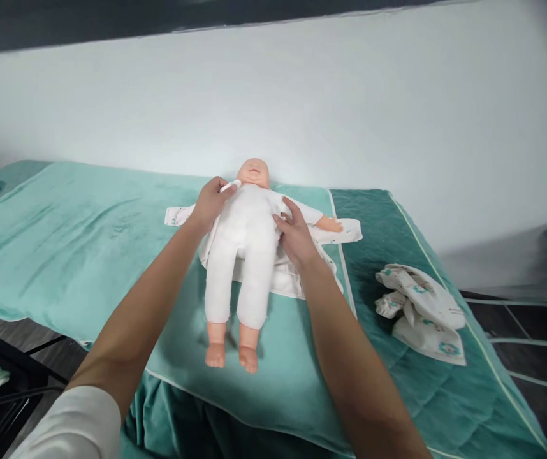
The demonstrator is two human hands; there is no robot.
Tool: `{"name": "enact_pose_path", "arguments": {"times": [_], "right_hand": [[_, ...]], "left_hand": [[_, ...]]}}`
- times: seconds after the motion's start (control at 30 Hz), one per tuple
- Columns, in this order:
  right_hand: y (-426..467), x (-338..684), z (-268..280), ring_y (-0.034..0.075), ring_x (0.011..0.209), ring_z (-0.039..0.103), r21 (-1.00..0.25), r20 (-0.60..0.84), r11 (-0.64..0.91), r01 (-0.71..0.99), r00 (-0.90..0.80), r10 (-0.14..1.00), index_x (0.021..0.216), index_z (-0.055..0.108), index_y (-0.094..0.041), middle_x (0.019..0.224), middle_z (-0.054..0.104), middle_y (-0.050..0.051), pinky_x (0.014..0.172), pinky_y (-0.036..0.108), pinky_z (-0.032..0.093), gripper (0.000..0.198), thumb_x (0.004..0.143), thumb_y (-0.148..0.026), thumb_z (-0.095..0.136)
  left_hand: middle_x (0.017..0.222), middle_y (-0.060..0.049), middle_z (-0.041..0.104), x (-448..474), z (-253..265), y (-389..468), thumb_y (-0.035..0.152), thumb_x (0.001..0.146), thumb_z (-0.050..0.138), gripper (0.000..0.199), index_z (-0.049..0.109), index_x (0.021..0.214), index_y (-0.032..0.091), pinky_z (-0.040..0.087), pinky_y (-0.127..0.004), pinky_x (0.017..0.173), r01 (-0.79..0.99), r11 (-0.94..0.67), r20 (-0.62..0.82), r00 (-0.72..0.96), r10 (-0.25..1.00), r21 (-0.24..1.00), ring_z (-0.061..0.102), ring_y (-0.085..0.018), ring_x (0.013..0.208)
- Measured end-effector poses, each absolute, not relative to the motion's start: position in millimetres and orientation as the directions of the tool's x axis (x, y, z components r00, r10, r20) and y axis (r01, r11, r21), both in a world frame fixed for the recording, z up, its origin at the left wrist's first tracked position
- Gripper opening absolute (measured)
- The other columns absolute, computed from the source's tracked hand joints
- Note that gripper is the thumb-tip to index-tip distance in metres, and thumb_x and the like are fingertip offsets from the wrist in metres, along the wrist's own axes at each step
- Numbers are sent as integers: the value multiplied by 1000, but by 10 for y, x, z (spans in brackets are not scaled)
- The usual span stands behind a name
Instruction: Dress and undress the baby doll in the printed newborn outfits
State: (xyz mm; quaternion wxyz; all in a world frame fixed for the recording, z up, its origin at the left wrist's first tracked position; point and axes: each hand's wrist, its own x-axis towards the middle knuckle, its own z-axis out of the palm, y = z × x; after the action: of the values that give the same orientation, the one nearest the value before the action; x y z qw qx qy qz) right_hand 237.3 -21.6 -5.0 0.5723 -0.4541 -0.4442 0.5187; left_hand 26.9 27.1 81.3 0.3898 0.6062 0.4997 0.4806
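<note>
A baby doll [249, 213] with a white cloth body lies on its back, its bare feet toward me. Under it a white printed baby shirt [287, 280] is spread, with sleeves out to both sides. My left hand [212, 203] is closed at the doll's shoulder, on the left, with white cloth between thumb and fingers; the doll's arm there is mostly hidden. My right hand [295, 233] is curled against the other side of the doll's chest, gripping it at the edge. The doll's other arm stretches over the right sleeve.
A light green mat [87, 236] covers the bed against a white wall [273, 95]. On the dark green quilted cover [373, 236] at the right lies a crumpled printed white garment [421, 312]. A black chair or bag [10, 363] stands at the lower left.
</note>
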Motion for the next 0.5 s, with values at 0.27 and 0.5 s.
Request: {"name": "enact_pose_path", "arguments": {"times": [0.27,0.5], "right_hand": [[-265,2329,-39,18,116,60,-962,-77,-72,-264,5,997,149,44,-39,139,55,5,98,34,55,84,73,-46,80],[-264,2316,-40,18,103,64,-981,-59,-51,-189,38,998,151,44,-35,131,60,5,89,33,56,84,76,-51,77]], "left_hand": [[81,0,63,296,1086,-195,26,84,68,12,62,78,18,41,-28,68,601,-188,176,80,981,776,53,-14,73],[97,-6,75,347,1171,-588,34,93,55,21,70,90,20,52,-30,66,489,-187,41,294,955,852,69,-18,78]]}}
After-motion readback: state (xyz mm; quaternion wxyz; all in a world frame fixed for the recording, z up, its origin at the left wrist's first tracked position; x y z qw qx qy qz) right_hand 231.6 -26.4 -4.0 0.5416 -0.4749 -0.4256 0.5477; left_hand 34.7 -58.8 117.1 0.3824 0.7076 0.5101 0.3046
